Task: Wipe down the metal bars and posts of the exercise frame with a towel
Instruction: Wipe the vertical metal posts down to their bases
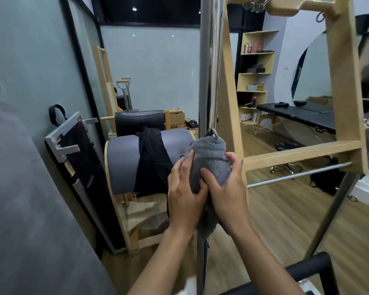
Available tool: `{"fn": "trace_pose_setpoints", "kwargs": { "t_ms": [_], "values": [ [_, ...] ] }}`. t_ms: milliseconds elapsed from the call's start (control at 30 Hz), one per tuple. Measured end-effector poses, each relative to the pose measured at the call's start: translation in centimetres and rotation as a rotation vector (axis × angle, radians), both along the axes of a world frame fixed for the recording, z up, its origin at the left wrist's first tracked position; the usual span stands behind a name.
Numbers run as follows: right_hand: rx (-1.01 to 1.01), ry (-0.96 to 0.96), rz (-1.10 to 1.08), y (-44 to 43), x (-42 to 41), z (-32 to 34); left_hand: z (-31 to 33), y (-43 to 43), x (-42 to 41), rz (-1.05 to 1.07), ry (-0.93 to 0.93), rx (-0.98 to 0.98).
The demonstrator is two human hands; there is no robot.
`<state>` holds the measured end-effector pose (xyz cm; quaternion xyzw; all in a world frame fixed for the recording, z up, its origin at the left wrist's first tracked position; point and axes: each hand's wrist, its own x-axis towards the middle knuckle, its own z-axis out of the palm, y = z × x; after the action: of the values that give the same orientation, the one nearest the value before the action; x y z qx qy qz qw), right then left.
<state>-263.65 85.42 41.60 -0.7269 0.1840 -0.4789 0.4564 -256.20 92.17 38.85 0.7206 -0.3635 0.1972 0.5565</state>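
Since post (209, 60) runs vertical, stroke axis: up/down along it
towel (209, 165): wrapped round post, mid-height
left hand (185, 188): fingers curled on towel, left side
right hand (227, 188): fingers curled on towel, right side; equally near

fluffy grey towel (211, 158): 1 | hands: 2, left hand (184, 199), right hand (228, 188) | shiny metal posts: 2, upright post (211, 71) at 12 o'clock, slanted post (332, 211) at 4 o'clock | thin metal bar (296, 174): 1
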Motion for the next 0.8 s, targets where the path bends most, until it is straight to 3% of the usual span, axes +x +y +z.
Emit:
{"fn": "trace_pose_setpoints", "kwargs": {
  "t_ms": [67, 200, 367, 500, 733, 800],
  "values": [
    [-0.071, 0.041, -0.032, 0.0, -0.6, 0.3, -0.4, 0.4, -1.6, 0.029, 0.028, 0.012],
    [-0.195, -0.099, -0.043, -1.3, -0.2, 0.5, -0.4, 0.8, -2.2, 0.058, -0.054, 0.016],
    [-0.007, -0.152, -0.025, -0.2, 0.9, -3.2, -1.3, 1.0, -1.3, 0.008, 0.116, 0.089],
    [0.054, -0.051, 0.031, 0.4, -0.9, -4.1, -2.2, 2.2, -3.2, 0.004, 0.169, 0.113],
    [-0.276, 0.007, -0.081, -1.1, -1.6, 0.0, -0.3, 1.1, -4.1, 0.009, 0.175, 0.022],
    [-0.244, 0.074, -0.070, -0.8, -1.2, -1.6, -1.8, 1.4, -3.6, 0.000, 0.224, 0.053]
  ]
}}
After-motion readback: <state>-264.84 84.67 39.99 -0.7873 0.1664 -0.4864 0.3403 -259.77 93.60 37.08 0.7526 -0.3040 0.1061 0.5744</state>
